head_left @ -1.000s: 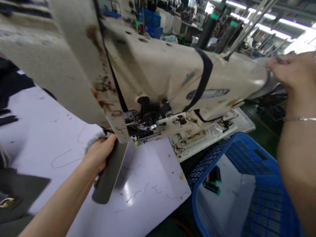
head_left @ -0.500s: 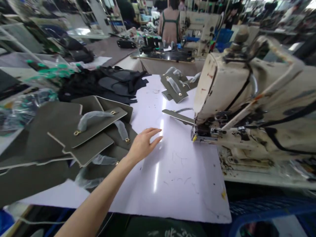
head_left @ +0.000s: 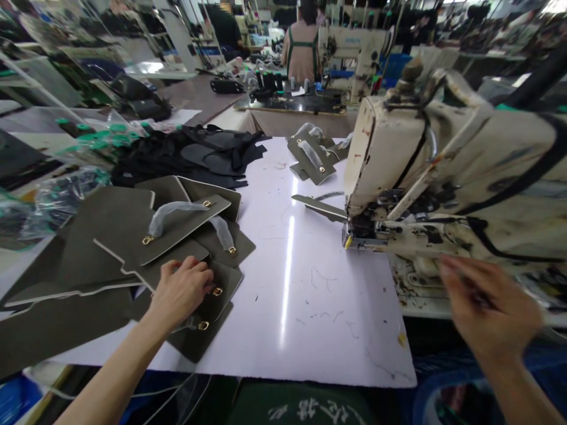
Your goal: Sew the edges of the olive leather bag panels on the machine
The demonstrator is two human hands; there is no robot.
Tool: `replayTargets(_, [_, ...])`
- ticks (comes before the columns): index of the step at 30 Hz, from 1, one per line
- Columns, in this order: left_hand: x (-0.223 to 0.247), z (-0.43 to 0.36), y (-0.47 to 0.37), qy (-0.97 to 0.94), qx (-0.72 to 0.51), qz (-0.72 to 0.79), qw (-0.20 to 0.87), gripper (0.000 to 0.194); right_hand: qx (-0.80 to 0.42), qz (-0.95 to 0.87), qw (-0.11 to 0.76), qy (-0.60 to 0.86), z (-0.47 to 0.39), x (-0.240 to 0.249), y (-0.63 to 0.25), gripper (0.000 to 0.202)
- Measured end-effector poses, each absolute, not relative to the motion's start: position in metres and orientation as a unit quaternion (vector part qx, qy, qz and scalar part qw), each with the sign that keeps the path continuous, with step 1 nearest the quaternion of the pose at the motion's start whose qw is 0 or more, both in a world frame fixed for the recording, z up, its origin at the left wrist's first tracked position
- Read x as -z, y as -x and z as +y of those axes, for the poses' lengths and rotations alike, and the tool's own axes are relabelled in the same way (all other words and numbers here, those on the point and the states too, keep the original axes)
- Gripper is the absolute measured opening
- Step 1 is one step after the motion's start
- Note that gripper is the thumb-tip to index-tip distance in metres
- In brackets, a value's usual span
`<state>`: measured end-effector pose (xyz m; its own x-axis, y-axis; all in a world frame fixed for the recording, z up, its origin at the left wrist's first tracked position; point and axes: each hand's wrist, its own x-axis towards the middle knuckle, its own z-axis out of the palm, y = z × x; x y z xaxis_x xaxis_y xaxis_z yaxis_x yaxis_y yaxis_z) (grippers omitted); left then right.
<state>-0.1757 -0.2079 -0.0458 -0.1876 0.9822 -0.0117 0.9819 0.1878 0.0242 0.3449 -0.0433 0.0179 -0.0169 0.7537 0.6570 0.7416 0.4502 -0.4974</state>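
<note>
My left hand [head_left: 182, 290] rests on the pile of olive-grey panels at the left, its fingers curled over a panel with a wrapped handle and gold fittings [head_left: 225, 289]. Another panel with a plastic-wrapped handle [head_left: 177, 208] lies just above it. On the right, my right hand [head_left: 491, 307] is raised in front of the sewing machine [head_left: 398, 153], fingers bent together and smeared by motion; whether it holds anything is hidden. One olive piece [head_left: 316, 206] sits at the machine's needle area, its end sticking out to the left.
A white work surface [head_left: 266, 330] spans the middle. Farther back lie more olive pieces with handles [head_left: 316, 159] and a black heap of cut parts [head_left: 190, 150]. Blue baskets [head_left: 425, 389] stand below right. A person in an apron [head_left: 302, 50] is at the back.
My left hand has moved left from above the white surface onto the panels, and its fingers have curled. My right hand has come into view at the right.
</note>
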Motion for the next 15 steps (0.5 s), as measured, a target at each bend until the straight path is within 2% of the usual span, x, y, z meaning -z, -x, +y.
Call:
replayTargets(3, [0.045,-0.194,0.185,-0.672,0.079,0.737,-0.006,0.021,-0.120,-0.770,0.442,0.445,-0.063,0.017,-0.313,0.012])
replayTargets(5, [0.045,-0.193,0.186,-0.684,0.088,0.724,-0.008,0.008,-0.199,-0.768,0.421,0.441,-0.074,0.036,-0.298,0.014])
replayTargets(8, [0.047,-0.198,0.186,-0.697,0.098,0.710,-0.001,0.018,-0.283,-0.747,0.398,0.451,-0.088,0.054,-0.287,0.017])
replayTargets(12, [0.045,-0.188,0.188,-0.681,0.049,0.729,0.057,0.015,-0.359,-0.721,0.381,0.455,-0.099,0.065,-0.279,0.018])
replayTargets(14, [0.035,-0.174,0.184,-0.654,-0.011,0.752,0.076,0.005,-0.386,-0.707,0.373,0.460,-0.101,0.067,-0.272,0.018])
replayTargets(15, [0.028,-0.166,0.178,-0.636,-0.050,0.765,0.087,0.008,-0.398,-0.701,0.368,0.464,-0.102,0.067,-0.266,0.019])
